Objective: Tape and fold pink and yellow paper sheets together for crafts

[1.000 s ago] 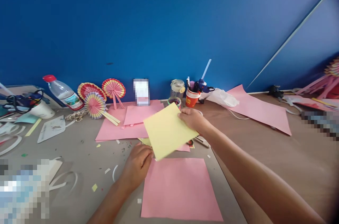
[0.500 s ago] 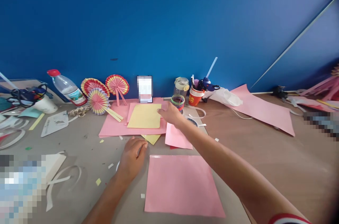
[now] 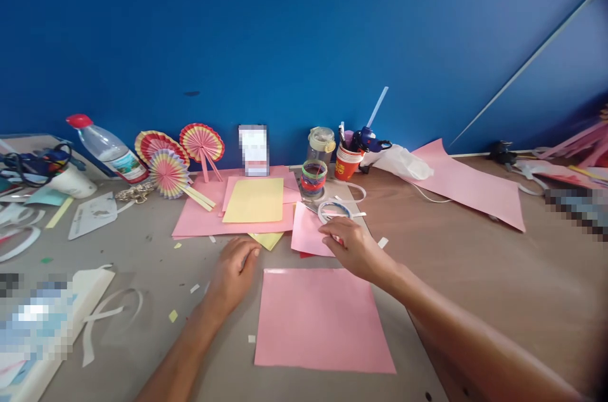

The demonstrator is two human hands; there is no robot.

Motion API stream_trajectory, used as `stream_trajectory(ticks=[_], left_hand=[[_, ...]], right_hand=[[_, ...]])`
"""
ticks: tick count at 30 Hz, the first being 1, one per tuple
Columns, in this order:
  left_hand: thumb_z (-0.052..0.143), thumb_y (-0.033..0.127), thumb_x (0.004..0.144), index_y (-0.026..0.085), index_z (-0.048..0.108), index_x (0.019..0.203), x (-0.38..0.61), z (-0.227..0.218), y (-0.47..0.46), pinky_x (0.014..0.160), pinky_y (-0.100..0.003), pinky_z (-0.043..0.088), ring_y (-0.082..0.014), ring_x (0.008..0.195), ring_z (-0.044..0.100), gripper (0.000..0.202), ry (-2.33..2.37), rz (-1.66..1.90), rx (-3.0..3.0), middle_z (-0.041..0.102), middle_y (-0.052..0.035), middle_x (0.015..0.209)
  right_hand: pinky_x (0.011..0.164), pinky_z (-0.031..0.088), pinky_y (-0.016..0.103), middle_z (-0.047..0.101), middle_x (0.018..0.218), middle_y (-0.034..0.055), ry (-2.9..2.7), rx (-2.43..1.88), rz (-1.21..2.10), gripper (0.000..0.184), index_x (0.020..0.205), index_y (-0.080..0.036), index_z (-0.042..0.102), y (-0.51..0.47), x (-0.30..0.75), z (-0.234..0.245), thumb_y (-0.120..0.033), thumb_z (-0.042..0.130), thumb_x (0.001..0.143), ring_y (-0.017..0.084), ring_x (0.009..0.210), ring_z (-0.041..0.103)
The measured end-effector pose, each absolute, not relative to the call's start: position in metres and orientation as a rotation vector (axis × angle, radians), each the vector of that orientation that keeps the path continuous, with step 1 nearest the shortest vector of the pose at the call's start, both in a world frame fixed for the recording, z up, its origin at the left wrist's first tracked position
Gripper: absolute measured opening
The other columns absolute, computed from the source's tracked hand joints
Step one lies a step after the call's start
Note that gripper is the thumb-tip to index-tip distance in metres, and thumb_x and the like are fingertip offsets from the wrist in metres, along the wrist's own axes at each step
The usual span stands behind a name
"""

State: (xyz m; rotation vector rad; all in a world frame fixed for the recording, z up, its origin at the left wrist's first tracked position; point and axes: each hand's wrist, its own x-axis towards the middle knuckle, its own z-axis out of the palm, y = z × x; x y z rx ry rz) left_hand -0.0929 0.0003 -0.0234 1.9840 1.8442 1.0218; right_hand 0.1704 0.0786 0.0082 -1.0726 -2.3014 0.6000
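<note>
A pink square sheet [image 3: 323, 320] lies flat on the table in front of me. My left hand [image 3: 232, 275] rests on the table just left of its top corner, fingers loosely curled and holding nothing. My right hand [image 3: 354, 250] hovers over a smaller pink sheet [image 3: 306, 234] beside a white tape roll [image 3: 334, 210], fingers apart and empty. A yellow sheet [image 3: 255, 201] lies on a stack of pink paper [image 3: 199, 221] further back.
Along the blue wall stand folded paper fans [image 3: 171, 168], a water bottle [image 3: 104, 149], a jar [image 3: 319, 145], a roll of coloured bands [image 3: 313, 177] and an orange cup of tools [image 3: 346, 161]. A large pink sheet [image 3: 468, 190] lies right. Paper scraps litter the left.
My right hand laid the yellow sheet on the pink stack, let go, then drew back toward the smaller pink sheet. The left hand stayed nearly still.
</note>
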Motion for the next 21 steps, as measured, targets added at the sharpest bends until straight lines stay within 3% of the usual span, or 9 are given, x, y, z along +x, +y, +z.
stream_trajectory(ticks=[5,8,13,15,18,21], left_hand=[[0.043,0.031,0.09,0.02,0.063,0.092,-0.095,-0.021,0.001,0.084,-0.035,0.051,-0.0211,0.092,0.063,0.022,1.924,1.121,1.919,0.068,-0.0066,0.095],[0.041,0.028,0.091,0.02,0.06,0.097,-0.1,-0.024,0.0,0.079,-0.035,0.052,-0.0197,0.084,0.065,0.022,1.957,1.198,1.836,0.068,-0.0048,0.086],[0.037,0.012,0.083,0.02,0.053,0.109,-0.112,-0.029,0.001,0.067,-0.03,0.053,-0.0138,0.063,0.065,0.032,1.979,1.349,1.668,0.067,-0.0033,0.091],[0.038,0.008,0.076,0.02,0.052,0.108,-0.117,-0.03,0.003,0.07,-0.03,0.053,-0.0142,0.071,0.067,0.037,1.969,1.437,1.621,0.063,-0.0056,0.102],[0.042,0.007,0.073,0.02,0.052,0.105,-0.124,-0.032,0.007,0.083,-0.033,0.051,-0.0162,0.088,0.066,0.036,1.962,1.572,1.545,0.055,-0.0079,0.114],[0.048,0.014,0.078,0.02,0.052,0.104,-0.129,-0.032,0.01,0.087,-0.036,0.049,-0.0187,0.092,0.064,0.028,1.996,1.621,1.434,0.057,-0.0071,0.107]], right_hand=[[0.083,0.045,0.034,0.064,0.099,0.0102,-2.537,-1.001,0.232,0.021,0.102,-0.016,0.064,0.095,0.121,0.027,-0.014,0.052,0.086,0.022,0.093,0.057],[0.082,0.043,0.037,0.061,0.105,0.0132,-2.685,-1.026,0.045,0.023,0.106,-0.015,0.063,0.104,0.088,0.031,-0.021,0.056,0.086,0.026,0.097,0.053],[0.084,0.036,0.04,0.06,0.099,0.016,-2.86,-0.884,-0.072,0.018,0.092,-0.012,0.067,0.12,0.064,0.02,-0.014,0.065,0.074,0.031,0.102,0.046],[0.082,0.034,0.039,0.061,0.091,0.015,-2.903,-0.835,-0.112,0.011,0.082,-0.012,0.068,0.125,0.061,0.014,-0.009,0.062,0.073,0.03,0.098,0.046],[0.079,0.032,0.039,0.061,0.083,0.013,-2.894,-0.789,-0.165,0.016,0.076,-0.013,0.067,0.131,0.058,0.009,-0.004,0.054,0.077,0.027,0.093,0.046],[0.076,0.031,0.038,0.061,0.086,0.0126,-2.807,-0.809,-0.21,0.019,0.078,-0.013,0.065,0.127,0.062,0.009,-0.004,0.049,0.081,0.025,0.089,0.045]])
